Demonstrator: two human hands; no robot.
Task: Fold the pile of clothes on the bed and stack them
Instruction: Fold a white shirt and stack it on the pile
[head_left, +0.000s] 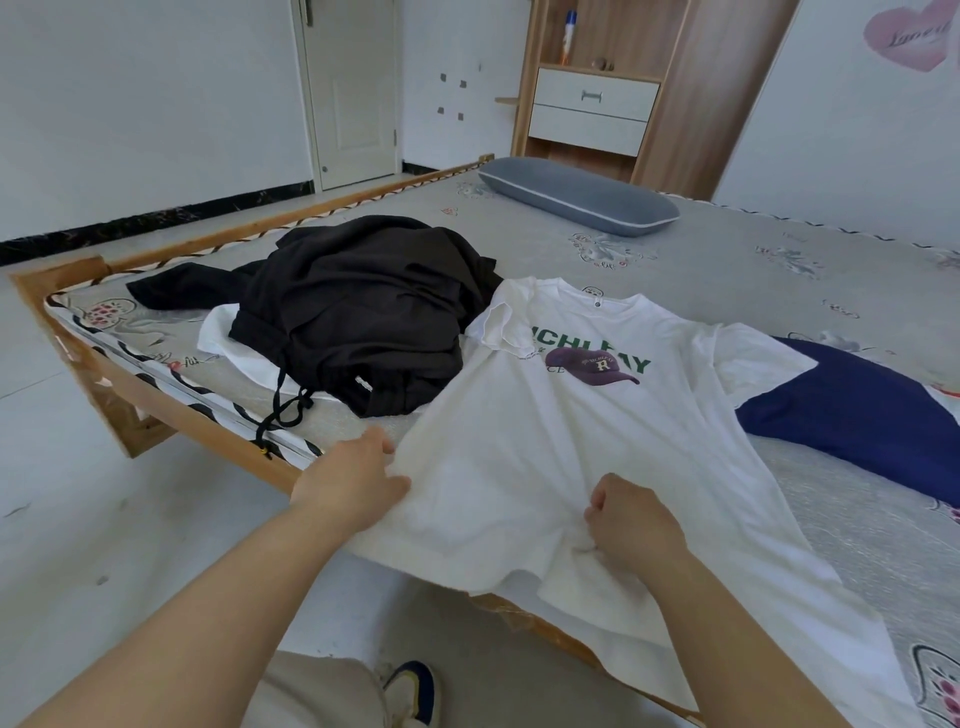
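Gripping the white T-shirt (545, 441) at its lower part, both hands work at the near edge of the bed (779, 270). The left hand (353, 478) pinches the shirt's left side edge, thumb on top and the other fingers tucked under the cloth. The right hand (631, 519) is curled into a fist that bunches a fold of fabric near the hem, with creases running out from its knuckles.

The shirt lies face up and spread out beyond the fingers, its collar at the far end and its hem hanging over the bed's edge below the right wrist. A printed green word and a purple cap graphic (592, 366) sit on the chest, well past both sets of fingertips. One short sleeve is folded inward above the left hand; the other sleeve lies flat, farther out past the right hand.

Beyond the left fingers, touching the shirt's shoulder, sits a heap of black clothes (363, 312) with a drawstring (283, 405) trailing toward the bed frame and a white garment (228, 338) partly under it. Off past the right fingers a navy garment (857, 410) lies beside the shirt. A grey pillow (576, 195) rests at the far side of the bed.
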